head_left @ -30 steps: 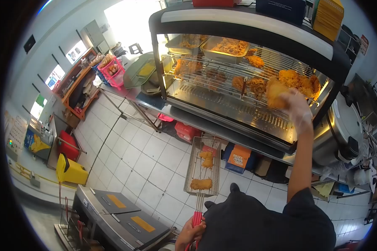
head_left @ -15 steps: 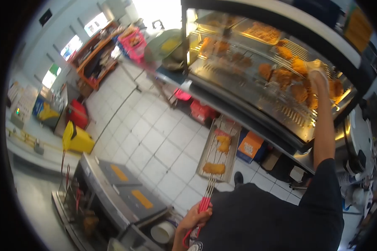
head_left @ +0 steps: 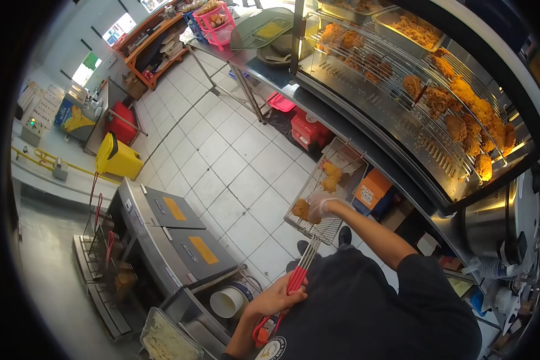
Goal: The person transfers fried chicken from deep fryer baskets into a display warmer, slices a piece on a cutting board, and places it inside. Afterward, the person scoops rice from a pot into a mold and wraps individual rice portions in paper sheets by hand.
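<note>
Left hand (head_left: pixel 282 296) gripping my red-handled wire basket (head_left: pixel 325 229); ahead, my clear-gloved right hand (head_left: pixel 321 206) touching golden-brown fried piece (head_left: pixel 302 209), grip unclear.

Bright window glare above, edges curved and blackened.

white tiled floor (head_left: pixel 222 162) | pale wall (head_left: pixel 60 42) | bright windows (head_left: pixel 119 29) | orange shelf (head_left: pixel 153 42) at wall | lit display cabinet (head_left: pixel 378 102)

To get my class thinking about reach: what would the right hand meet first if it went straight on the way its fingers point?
The right hand would likely meet the fried chicken piece in the wire basket, nearest the red handle; whether its fingertips touch it is unclear.
</note>
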Demonstrator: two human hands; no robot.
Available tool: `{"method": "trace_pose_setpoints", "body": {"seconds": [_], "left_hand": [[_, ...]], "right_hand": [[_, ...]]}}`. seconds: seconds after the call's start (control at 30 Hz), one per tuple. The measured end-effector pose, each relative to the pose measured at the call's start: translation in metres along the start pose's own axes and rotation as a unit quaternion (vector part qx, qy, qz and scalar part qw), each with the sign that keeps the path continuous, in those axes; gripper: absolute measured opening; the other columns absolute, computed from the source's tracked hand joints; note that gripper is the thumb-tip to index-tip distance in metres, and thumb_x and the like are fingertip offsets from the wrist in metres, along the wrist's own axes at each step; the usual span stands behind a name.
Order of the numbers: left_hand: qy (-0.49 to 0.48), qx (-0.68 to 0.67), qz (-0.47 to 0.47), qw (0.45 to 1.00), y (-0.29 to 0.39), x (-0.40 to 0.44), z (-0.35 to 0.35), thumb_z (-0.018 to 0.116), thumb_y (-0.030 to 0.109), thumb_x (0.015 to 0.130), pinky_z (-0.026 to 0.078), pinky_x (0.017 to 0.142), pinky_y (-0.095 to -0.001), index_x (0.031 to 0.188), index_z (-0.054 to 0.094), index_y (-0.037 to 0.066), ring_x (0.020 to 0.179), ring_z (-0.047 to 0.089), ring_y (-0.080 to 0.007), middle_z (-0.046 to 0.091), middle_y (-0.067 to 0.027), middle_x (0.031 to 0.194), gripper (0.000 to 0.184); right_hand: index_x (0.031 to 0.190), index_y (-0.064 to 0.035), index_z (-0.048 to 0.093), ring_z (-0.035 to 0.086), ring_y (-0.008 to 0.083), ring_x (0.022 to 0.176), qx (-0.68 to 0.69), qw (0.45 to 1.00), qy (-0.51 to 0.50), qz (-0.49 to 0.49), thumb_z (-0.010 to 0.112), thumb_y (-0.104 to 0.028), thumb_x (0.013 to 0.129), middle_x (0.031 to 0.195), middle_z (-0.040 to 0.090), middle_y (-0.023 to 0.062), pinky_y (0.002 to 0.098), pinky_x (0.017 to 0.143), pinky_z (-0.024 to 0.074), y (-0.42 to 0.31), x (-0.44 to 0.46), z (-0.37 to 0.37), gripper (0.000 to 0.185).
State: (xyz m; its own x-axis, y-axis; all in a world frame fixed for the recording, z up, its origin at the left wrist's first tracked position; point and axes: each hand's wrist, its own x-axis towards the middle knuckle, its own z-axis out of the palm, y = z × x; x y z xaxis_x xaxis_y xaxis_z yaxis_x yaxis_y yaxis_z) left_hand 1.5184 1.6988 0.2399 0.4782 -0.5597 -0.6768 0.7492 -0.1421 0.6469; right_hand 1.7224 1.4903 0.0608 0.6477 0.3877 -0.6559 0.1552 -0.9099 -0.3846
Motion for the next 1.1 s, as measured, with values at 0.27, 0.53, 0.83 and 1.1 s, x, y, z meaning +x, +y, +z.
{"method": "trace_pose_setpoints", "body": {"seconds": [0.27, 0.53, 0.83, 1.1], "left_hand": [[-0.016, -0.033, 0.002, 0.999, 0.003, 0.008, -0.001, 0.064, 0.005, 0.088, 0.03, 0.041, -0.0195, 0.114, 0.045, 0.007, 0.051, 0.04, -0.0015, 0.046, 0.0051, 0.077, 0.032], [-0.03, -0.097, -0.023, 0.995, 0.0, 0.028, -0.004, 0.061, -0.002, 0.089, 0.029, 0.041, -0.022, 0.113, 0.044, 0.007, 0.047, 0.036, -0.0032, 0.048, 0.0032, 0.076, 0.031], [-0.017, -0.086, -0.022, 0.996, -0.002, 0.036, 0.001, 0.061, 0.002, 0.089, 0.029, 0.037, -0.021, 0.114, 0.046, 0.003, 0.044, 0.037, -0.0032, 0.055, -0.0021, 0.081, 0.029], [-0.044, -0.09, -0.016, 0.995, 0.001, 0.038, 0.005, 0.06, 0.003, 0.091, 0.03, 0.041, -0.0217, 0.114, 0.043, 0.004, 0.049, 0.038, -0.0041, 0.05, 0.0004, 0.078, 0.029]], "right_hand": [[0.098, -0.0053, 0.072, 0.065, 0.0235, 0.075, 0.025, 0.998, -0.01, 0.053, 0.071, -0.028, 0.073, 0.084, 0.068, 0.0118, 0.0352, 0.065, 0.0514, -0.002, -0.043, -0.025, 0.034], [0.108, 0.0037, 0.062, 0.067, 0.0188, 0.091, 0.679, 0.689, 0.201, -0.157, 0.071, -0.019, 0.086, 0.105, 0.067, 0.0121, 0.0327, 0.082, 0.0542, 0.112, -0.222, -0.121, 0.032], [0.121, -0.0052, 0.056, 0.064, 0.0143, 0.082, 0.444, 0.592, 0.65, 0.171, 0.071, -0.034, 0.089, 0.1, 0.067, 0.0062, 0.031, 0.066, 0.0525, 0.261, -0.38, -0.248, 0.046], [0.113, -0.0034, 0.064, 0.066, 0.029, 0.097, 0.026, 0.609, 0.628, 0.484, 0.058, -0.025, 0.09, 0.112, 0.067, 0.0164, 0.0388, 0.079, 0.0544, 0.361, -0.395, -0.25, 0.032]]}}
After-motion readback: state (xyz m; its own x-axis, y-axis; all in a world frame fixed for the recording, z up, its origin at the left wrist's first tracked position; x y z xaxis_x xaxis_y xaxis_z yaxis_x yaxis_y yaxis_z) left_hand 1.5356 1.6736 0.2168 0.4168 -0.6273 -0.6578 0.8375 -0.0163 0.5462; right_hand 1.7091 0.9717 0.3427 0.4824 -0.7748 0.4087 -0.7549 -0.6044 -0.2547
